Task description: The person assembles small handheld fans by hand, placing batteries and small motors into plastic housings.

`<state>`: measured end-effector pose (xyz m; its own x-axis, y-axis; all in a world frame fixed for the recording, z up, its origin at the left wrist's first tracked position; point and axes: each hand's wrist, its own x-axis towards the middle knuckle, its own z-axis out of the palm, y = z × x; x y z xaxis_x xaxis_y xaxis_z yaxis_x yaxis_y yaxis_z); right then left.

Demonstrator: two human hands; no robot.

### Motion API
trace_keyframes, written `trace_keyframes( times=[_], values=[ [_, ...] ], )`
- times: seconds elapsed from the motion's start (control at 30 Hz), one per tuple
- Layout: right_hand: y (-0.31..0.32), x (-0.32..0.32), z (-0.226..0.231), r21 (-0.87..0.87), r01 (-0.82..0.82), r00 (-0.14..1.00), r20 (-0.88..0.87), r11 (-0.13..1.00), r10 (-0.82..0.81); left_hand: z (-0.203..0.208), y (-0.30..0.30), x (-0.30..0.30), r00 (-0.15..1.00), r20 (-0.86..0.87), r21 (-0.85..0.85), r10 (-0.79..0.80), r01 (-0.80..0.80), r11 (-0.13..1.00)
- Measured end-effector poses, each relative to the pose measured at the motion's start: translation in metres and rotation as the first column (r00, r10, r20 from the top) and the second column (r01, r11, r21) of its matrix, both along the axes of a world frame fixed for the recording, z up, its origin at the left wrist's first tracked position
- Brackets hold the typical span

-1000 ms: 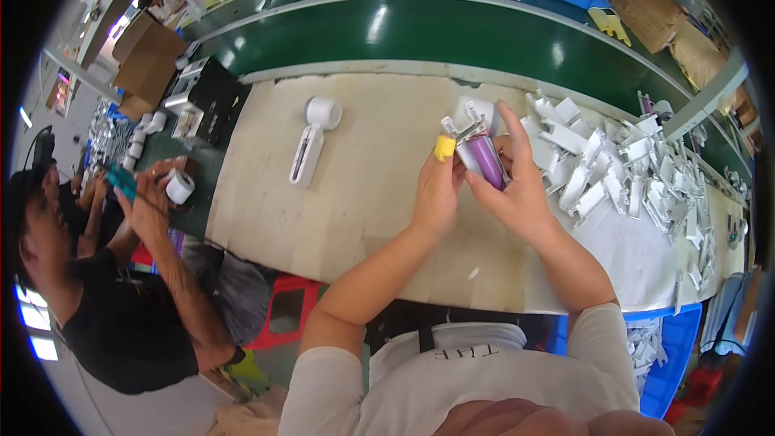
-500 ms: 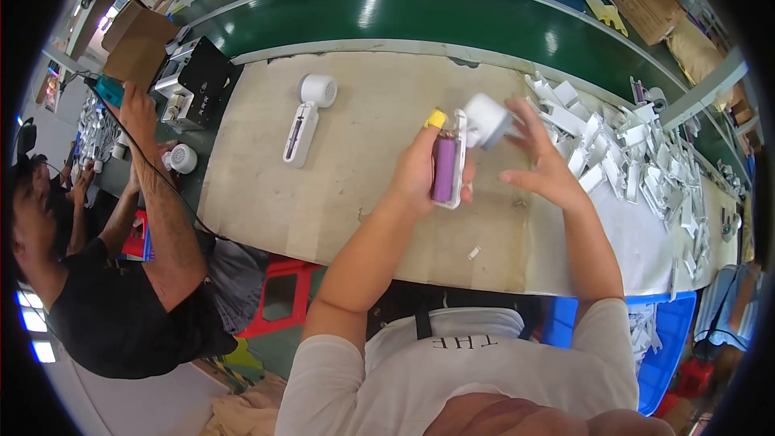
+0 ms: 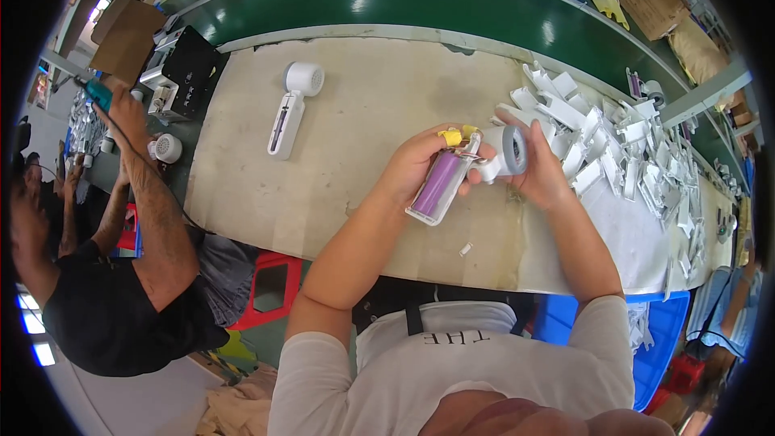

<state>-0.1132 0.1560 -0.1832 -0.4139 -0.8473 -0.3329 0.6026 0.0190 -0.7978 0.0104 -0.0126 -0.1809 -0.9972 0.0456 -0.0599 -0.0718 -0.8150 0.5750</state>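
Note:
My left hand (image 3: pixel 410 165), with yellow covers on its fingertips, holds the white handle of a handheld device. The handle's open side faces up and shows a purple cylindrical battery (image 3: pixel 437 184) lying in it. My right hand (image 3: pixel 542 168) is wrapped round the device's round white head (image 3: pixel 499 155), whose grey-rimmed face points right. Some of my fingertips meet where head and handle join; small parts there are hard to make out. A second white device (image 3: pixel 287 123) with a round head and a slotted handle lies apart, farther left on the table.
A heap of white plastic shells (image 3: pixel 601 141) covers the table's right side. A small white piece (image 3: pixel 466 249) lies near the front edge. A blue bin (image 3: pixel 663 347) stands below at right. At left, a co-worker (image 3: pixel 133 274) holds a teal corded tool (image 3: pixel 98 94) beside a black machine (image 3: pixel 182 73).
My right hand has closed in on the device's head, which has turned to face right. The handle now tilts, its lower end toward the left, and the battery side faces up more.

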Motion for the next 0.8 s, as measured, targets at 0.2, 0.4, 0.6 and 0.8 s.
trace_keyframes(
  times=[0.2,0.4,0.6,0.8],
  values=[
    [0.001,0.017,-0.025,-0.368,0.011,0.375,-0.86,0.93,-0.345,-0.007,0.003,-0.003,0.994,-0.105,0.292,-0.029,0.059,0.955],
    [-0.009,0.014,-0.011,-0.193,0.35,0.119,-0.961,0.917,-0.248,0.011,0.019,0.004,0.997,-0.081,0.094,0.001,0.007,0.996],
    [0.033,-0.016,0.027,-0.071,0.056,-0.413,-0.91,0.996,-0.042,0.006,0.009,-0.003,0.955,0.191,-0.617,0.228,-0.064,0.784],
    [0.038,-0.017,0.051,-0.058,-0.072,-0.674,-0.733,0.996,-0.091,0.003,0.016,0.0,0.992,0.083,-0.782,0.097,0.005,0.623]
  ],
)
